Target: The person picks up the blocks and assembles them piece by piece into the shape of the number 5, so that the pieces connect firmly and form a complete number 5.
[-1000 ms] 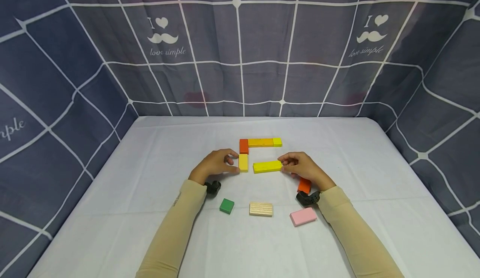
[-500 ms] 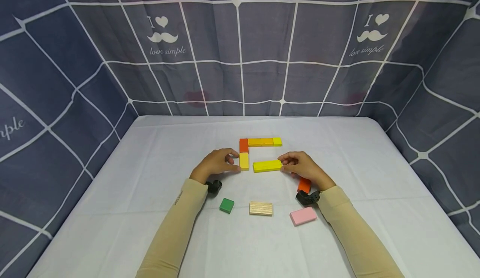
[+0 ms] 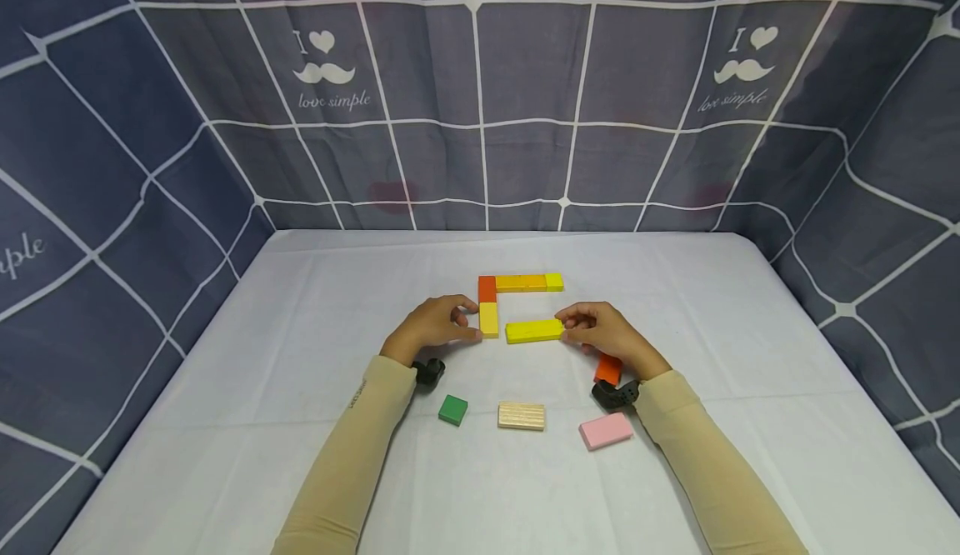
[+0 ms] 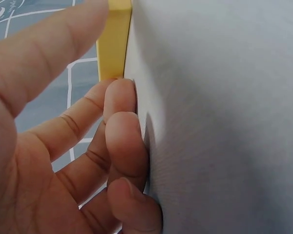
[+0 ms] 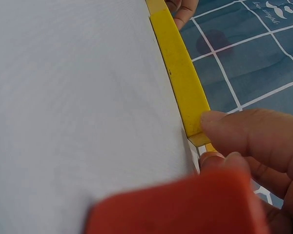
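Note:
In the head view, a short yellow block point(image 3: 488, 320) lies below a red-orange block point(image 3: 487, 289), end to end. My left hand point(image 3: 435, 322) holds the short block from its left side with thumb and index finger; the left wrist view shows that yellow block point(image 4: 115, 44) between them. My right hand point(image 3: 606, 334) pinches the right end of a long bright yellow block point(image 3: 534, 332), lying flat, its left end slightly apart from the short one. An orange-yellow block point(image 3: 521, 283) and a small bright yellow block point(image 3: 554, 282) continue the row rightward from the red-orange one.
Nearer on the white cloth point(image 3: 480, 497) lie a green block point(image 3: 453, 410), a pale wood block point(image 3: 521, 416) and a pink block point(image 3: 605, 432). A red-orange block point(image 3: 608, 369) sits under my right wrist. A dark checked curtain point(image 3: 525, 80) stands behind the table.
My left hand and the short yellow block have shifted slightly away from me and to the right. The right hand and its long block stay put.

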`<state>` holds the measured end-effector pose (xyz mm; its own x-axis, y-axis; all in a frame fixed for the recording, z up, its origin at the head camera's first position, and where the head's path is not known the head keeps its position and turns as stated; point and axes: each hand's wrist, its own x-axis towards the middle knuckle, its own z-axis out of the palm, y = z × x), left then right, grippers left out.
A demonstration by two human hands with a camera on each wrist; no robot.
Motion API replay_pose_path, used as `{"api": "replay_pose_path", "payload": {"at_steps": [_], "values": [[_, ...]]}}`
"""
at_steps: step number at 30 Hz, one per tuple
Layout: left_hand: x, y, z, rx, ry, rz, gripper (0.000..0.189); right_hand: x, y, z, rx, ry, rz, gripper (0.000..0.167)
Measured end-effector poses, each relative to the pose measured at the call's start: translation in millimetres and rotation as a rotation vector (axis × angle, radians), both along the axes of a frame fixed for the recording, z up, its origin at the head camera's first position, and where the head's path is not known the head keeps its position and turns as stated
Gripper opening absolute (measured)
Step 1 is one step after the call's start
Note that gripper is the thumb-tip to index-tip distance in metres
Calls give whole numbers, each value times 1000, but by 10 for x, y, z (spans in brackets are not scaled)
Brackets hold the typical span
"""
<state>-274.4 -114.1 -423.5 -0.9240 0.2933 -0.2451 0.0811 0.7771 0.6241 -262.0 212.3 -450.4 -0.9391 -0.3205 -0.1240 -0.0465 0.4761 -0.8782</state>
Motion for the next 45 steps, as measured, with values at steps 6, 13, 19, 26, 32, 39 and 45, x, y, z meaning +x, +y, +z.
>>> {"api": "replay_pose_path", "payload": {"at_steps": [6, 13, 19, 26, 32, 39, 45], "values": [[7, -31, 1, 8, -2, 8, 52, -11, -20, -13, 2, -3, -1, 33], [10, -49, -13, 13, -2, 9, 52, -13, -41, -6, 8, -16, -8, 33], [-3, -63, -36, 16, 0, 5, 53, -36, -77, 22, 45, -18, -14, 32], [-26, -76, -40, 33, -2, 8, 53, -89, -107, 85, 95, 8, 44, 30], [-40, -72, -51, 33, 2, -6, 52, -127, -112, 147, 120, -7, 70, 31], [-29, -53, -35, 39, -1, 0, 50, -155, -121, 167, 120, -27, 76, 31], [-22, -47, -36, 35, -6, -1, 50, -185, -136, 181, 130, -28, 72, 32]]}}
